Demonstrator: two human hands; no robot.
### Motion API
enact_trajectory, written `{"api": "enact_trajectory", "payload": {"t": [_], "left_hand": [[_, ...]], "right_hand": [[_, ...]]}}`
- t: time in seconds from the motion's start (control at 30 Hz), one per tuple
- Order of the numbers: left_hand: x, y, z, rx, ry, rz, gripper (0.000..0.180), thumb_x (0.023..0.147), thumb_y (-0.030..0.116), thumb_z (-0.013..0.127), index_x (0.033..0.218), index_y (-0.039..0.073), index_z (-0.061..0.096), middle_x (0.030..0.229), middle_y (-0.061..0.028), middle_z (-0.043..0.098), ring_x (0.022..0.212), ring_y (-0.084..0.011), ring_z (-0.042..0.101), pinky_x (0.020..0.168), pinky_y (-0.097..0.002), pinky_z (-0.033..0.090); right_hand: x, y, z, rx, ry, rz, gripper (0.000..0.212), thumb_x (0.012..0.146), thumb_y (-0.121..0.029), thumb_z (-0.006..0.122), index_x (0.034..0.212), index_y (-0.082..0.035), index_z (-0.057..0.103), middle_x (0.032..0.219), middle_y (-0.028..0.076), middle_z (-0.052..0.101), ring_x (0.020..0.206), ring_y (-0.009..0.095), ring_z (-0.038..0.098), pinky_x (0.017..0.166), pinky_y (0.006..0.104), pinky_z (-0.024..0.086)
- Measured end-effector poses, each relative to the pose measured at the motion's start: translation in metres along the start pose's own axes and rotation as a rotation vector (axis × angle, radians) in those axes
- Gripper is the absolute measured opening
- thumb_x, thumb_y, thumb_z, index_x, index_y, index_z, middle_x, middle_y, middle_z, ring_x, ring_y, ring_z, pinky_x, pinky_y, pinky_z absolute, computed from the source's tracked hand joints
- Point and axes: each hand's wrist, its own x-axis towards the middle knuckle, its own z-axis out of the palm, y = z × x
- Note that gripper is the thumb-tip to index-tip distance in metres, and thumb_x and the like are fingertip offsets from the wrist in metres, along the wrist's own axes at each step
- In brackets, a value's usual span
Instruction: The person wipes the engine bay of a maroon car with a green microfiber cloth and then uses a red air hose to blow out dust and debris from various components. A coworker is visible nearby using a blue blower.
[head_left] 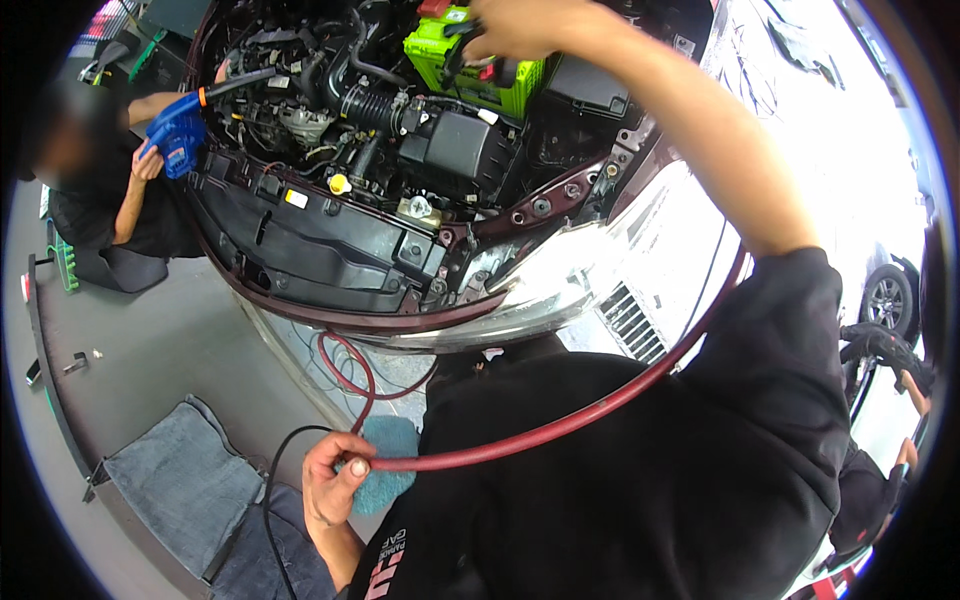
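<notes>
Well, the left hand (335, 482) minds the hose (520, 442); the right hand (525, 25) is over the battery (427, 58).
Nearest, the left hand's grip is closed around the red hose, just in front of a teal cloth (384, 495). It arcs across the person's shirt (610, 490) and behind the right arm (700, 120), probably so its slack hangs off the car (350, 322). Farther out, the view's edge crops the right hand; I cannot tell whether its grip is closed. Beyond, a co-worker (160, 225) holds a blue blower (180, 140), its nozzle (245, 82) over the engine (300, 122).
</notes>
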Motion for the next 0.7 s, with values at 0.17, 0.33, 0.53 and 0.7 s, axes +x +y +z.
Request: {"api": "enact_trajectory", "payload": {"t": [0.17,0.33,0.53,0.7], "left_hand": [[0.020,0.006,0.004,-0.065,-0.140,0.035,0.044,0.083,0.039,0.078,0.096,-0.002,0.068,0.085,-0.0046,0.065,0.077,-0.0113,0.059,0.071,-0.0251,0.046],[0.024,0.008,0.003,-0.061,-0.188,0.067,0.043,0.083,0.036,0.079,0.098,-0.002,0.067,0.089,-0.0051,0.066,0.079,-0.0114,0.060,0.073,-0.0250,0.047],[0.020,0.003,0.000,-0.064,-0.170,0.087,0.041,0.083,0.035,0.078,0.098,-0.002,0.067,0.091,-0.0054,0.066,0.080,-0.0113,0.060,0.073,-0.0251,0.047],[0.009,0.001,-0.002,-0.074,-0.154,0.069,0.040,0.084,0.034,0.077,0.098,-0.002,0.067,0.090,-0.0051,0.066,0.080,-0.0112,0.059,0.072,-0.0249,0.046]], "right_hand": [[-0.061,0.019,-0.035,0.025,0.017,0.066,0.045,0.087,-0.042,0.066,0.098,0.000,0.074,0.087,0.019,0.072,0.081,0.035,0.069,0.074,0.0447,0.054],[-0.070,0.028,-0.045,-0.022,-0.089,0.271,0.027,0.086,-0.036,0.063,0.084,-0.014,0.079,0.075,0.009,0.072,0.066,0.023,0.067,0.062,0.0367,0.052],[-0.067,0.059,-0.033,-0.026,-0.045,0.327,0.023,0.087,-0.033,0.062,0.082,-0.019,0.080,0.071,0.004,0.072,0.063,0.019,0.068,0.062,0.0352,0.053],[-0.068,0.063,-0.020,0.104,0.086,0.431,0.023,0.085,-0.035,0.066,0.080,-0.017,0.080,0.070,0.004,0.072,0.066,0.018,0.069,0.064,0.0344,0.055]]}}
